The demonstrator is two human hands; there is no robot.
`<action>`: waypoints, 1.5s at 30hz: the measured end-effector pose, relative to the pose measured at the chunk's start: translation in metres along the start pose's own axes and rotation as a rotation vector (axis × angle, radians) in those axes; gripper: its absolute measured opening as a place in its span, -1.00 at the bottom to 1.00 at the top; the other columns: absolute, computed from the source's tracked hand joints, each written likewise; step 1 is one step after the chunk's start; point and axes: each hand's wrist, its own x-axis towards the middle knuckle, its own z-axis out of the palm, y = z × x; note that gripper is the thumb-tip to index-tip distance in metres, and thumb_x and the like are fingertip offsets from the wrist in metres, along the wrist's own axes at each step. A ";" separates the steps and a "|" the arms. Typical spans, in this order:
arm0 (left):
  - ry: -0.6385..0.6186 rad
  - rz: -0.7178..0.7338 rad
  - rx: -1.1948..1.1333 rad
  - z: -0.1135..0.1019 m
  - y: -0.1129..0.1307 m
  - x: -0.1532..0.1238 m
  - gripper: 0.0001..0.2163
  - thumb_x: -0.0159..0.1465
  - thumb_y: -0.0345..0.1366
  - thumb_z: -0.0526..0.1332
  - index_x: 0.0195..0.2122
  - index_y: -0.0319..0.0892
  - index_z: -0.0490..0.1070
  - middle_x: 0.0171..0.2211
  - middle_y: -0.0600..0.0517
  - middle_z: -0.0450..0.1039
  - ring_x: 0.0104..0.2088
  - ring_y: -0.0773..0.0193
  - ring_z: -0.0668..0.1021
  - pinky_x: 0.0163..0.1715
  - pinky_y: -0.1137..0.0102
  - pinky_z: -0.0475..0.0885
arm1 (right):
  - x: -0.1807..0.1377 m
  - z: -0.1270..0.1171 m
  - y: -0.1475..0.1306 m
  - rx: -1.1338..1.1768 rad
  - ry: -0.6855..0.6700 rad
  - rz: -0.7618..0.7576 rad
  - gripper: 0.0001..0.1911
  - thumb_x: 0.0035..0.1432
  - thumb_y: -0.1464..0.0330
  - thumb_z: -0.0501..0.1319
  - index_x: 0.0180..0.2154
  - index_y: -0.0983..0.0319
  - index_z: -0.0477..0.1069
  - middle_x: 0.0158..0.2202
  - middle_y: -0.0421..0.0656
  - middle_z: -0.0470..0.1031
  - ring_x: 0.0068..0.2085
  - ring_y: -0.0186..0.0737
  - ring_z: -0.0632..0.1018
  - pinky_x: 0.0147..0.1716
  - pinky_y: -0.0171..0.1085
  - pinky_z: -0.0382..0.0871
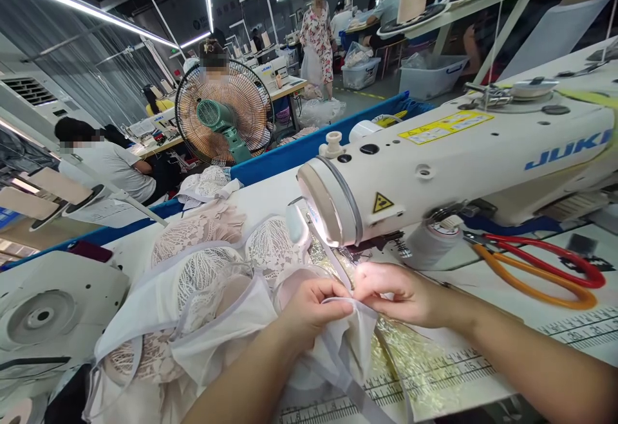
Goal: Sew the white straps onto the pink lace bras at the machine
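My left hand (309,311) is closed, pinching the edge of a white lace garment (212,295) and its grey strap just in front of the needle area. My right hand (400,295) is closed too, pinching the same fabric edge from the right, fingertips almost touching the left ones. Both hands sit under the lit head of a white JUKI sewing machine (458,160). The garment's lace cups pile up to the left of my hands. Gold lace (415,353) lies flat under my right wrist on the ruled table.
Red-and-orange-handled scissors (535,269) lie right of the machine base. A thread cone (429,244) stands behind my right hand. A fan (224,115) stands beyond a blue divider (309,144). Other people work at far benches; one stands in the aisle.
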 end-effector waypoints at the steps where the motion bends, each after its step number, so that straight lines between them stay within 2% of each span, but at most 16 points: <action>1: -0.016 0.040 0.069 -0.001 0.001 -0.001 -0.77 -0.02 -0.20 0.31 -0.53 -0.27 0.38 -0.55 0.05 0.31 -0.51 0.40 0.32 -0.51 0.49 0.18 | 0.000 0.000 0.000 0.022 0.004 -0.001 -0.79 0.18 0.45 0.04 -0.34 0.24 0.45 -0.47 -0.17 0.31 -0.42 -0.33 0.36 -0.45 -0.35 0.24; 3: -0.050 0.174 0.285 -0.003 0.005 -0.003 -0.83 0.05 -0.24 0.25 -0.51 -0.27 0.38 -0.57 0.06 0.30 -0.55 0.42 0.30 -0.54 0.50 0.18 | -0.001 -0.001 0.000 0.066 0.014 0.002 -0.80 0.18 0.44 0.04 -0.32 0.24 0.45 -0.45 -0.16 0.30 -0.40 -0.33 0.37 -0.44 -0.35 0.26; 6: -0.068 0.521 0.757 -0.005 0.011 -0.008 -0.89 0.14 -0.37 0.12 -0.48 -0.25 0.38 -0.59 0.07 0.28 -0.56 0.42 0.29 -0.56 0.49 0.16 | -0.001 -0.003 -0.002 0.089 0.022 0.041 -0.82 0.19 0.41 0.06 -0.26 0.23 0.42 -0.40 -0.16 0.30 -0.37 -0.32 0.38 -0.39 -0.33 0.30; 8: -0.036 0.749 1.098 -0.003 0.011 -0.011 -0.85 0.17 -0.44 0.05 -0.48 -0.23 0.37 -0.59 0.06 0.28 -0.56 0.42 0.27 -0.59 0.48 0.12 | -0.001 -0.005 -0.004 0.075 0.017 0.075 -0.81 0.13 0.33 0.14 -0.19 0.22 0.38 -0.32 -0.14 0.33 -0.32 -0.29 0.40 -0.34 -0.30 0.32; 11: 0.071 0.977 1.499 0.002 0.009 -0.013 -0.81 0.19 -0.46 0.03 -0.54 -0.22 0.33 -0.62 0.09 0.24 -0.61 0.42 0.18 -0.63 0.42 -0.03 | -0.002 -0.003 -0.007 0.000 0.033 0.171 -0.65 -0.05 0.31 0.29 -0.19 0.22 0.32 -0.26 -0.16 0.41 -0.25 -0.23 0.43 -0.29 -0.29 0.34; 14: 0.167 1.125 1.665 0.007 0.007 -0.015 -0.79 0.18 -0.48 0.06 -0.61 -0.22 0.27 -0.68 0.12 0.16 -0.63 0.42 0.13 -0.63 0.38 -0.10 | -0.003 0.003 -0.010 -0.100 0.097 0.211 -0.74 0.00 0.38 0.21 -0.21 0.21 0.26 -0.42 -0.23 0.44 -0.35 -0.26 0.46 -0.36 -0.31 0.33; 18: 0.208 1.215 1.640 0.011 0.006 -0.017 -0.84 0.18 -0.49 0.02 -0.49 -0.25 0.33 -0.67 0.10 0.20 -0.62 0.40 0.16 -0.63 0.41 -0.04 | -0.004 0.011 -0.011 -0.269 0.265 0.013 -0.90 0.04 0.50 0.06 -0.36 0.21 0.22 -0.51 -0.23 0.35 -0.46 -0.30 0.40 -0.44 -0.32 0.29; 22: 0.260 1.239 1.585 0.010 0.004 -0.017 -0.87 0.16 -0.50 0.02 -0.46 -0.24 0.31 -0.64 0.09 0.25 -0.62 0.41 0.19 -0.63 0.44 0.01 | -0.004 0.015 -0.010 -0.353 0.365 -0.151 -0.87 0.06 0.54 0.03 -0.42 0.20 0.16 -0.50 -0.20 0.32 -0.42 -0.27 0.35 -0.43 -0.30 0.28; 29: 0.326 1.248 1.579 0.008 -0.004 -0.015 -0.89 0.13 -0.48 0.03 -0.47 -0.21 0.30 -0.62 0.11 0.24 -0.62 0.42 0.16 -0.62 0.44 -0.01 | -0.004 0.021 -0.007 -0.391 0.392 -0.174 -0.84 0.09 0.55 0.02 -0.44 0.19 0.13 -0.48 -0.18 0.31 -0.41 -0.26 0.32 -0.42 -0.26 0.29; 33: 0.324 1.218 1.550 0.005 -0.008 -0.016 -0.88 0.12 -0.47 0.04 -0.49 -0.20 0.31 -0.63 0.10 0.24 -0.62 0.42 0.17 -0.62 0.43 -0.01 | -0.004 0.021 -0.007 -0.413 0.374 -0.227 -0.83 0.08 0.57 0.02 -0.42 0.19 0.14 -0.47 -0.18 0.31 -0.41 -0.25 0.31 -0.40 -0.24 0.28; 36: 0.317 1.131 1.544 0.003 -0.012 -0.016 -0.84 0.16 -0.44 0.00 -0.51 -0.19 0.31 -0.63 0.10 0.22 -0.62 0.41 0.19 -0.61 0.43 0.02 | -0.004 0.020 -0.007 -0.402 0.354 -0.270 -0.83 0.09 0.58 0.02 -0.39 0.19 0.17 -0.45 -0.18 0.32 -0.40 -0.25 0.32 -0.41 -0.25 0.25; 39: 0.309 0.978 1.519 0.002 -0.014 -0.016 -0.77 0.20 -0.40 -0.05 -0.57 -0.18 0.28 -0.66 0.10 0.19 -0.62 0.41 0.21 -0.61 0.44 0.06 | -0.004 0.020 -0.006 -0.401 0.349 -0.289 -0.84 0.10 0.57 0.03 -0.38 0.19 0.20 -0.44 -0.18 0.32 -0.40 -0.27 0.30 -0.43 -0.26 0.23; 42: 0.348 0.817 1.405 0.005 -0.013 -0.015 -0.73 0.18 -0.37 -0.05 -0.67 -0.17 0.18 -0.70 0.12 0.11 -0.64 0.41 0.17 -0.63 0.44 0.07 | -0.005 0.021 -0.005 -0.381 0.345 -0.265 -0.82 0.09 0.59 0.03 -0.37 0.19 0.19 -0.44 -0.17 0.32 -0.40 -0.26 0.30 -0.44 -0.26 0.23; 45: 0.403 0.696 1.255 0.009 -0.011 -0.015 -0.74 0.11 -0.38 -0.02 -0.72 -0.16 0.04 -0.74 0.14 0.00 -0.66 0.42 0.11 -0.66 0.46 0.06 | -0.005 0.021 -0.004 -0.358 0.362 -0.227 -0.79 0.08 0.59 0.04 -0.28 0.19 0.21 -0.44 -0.17 0.32 -0.39 -0.25 0.32 -0.44 -0.25 0.25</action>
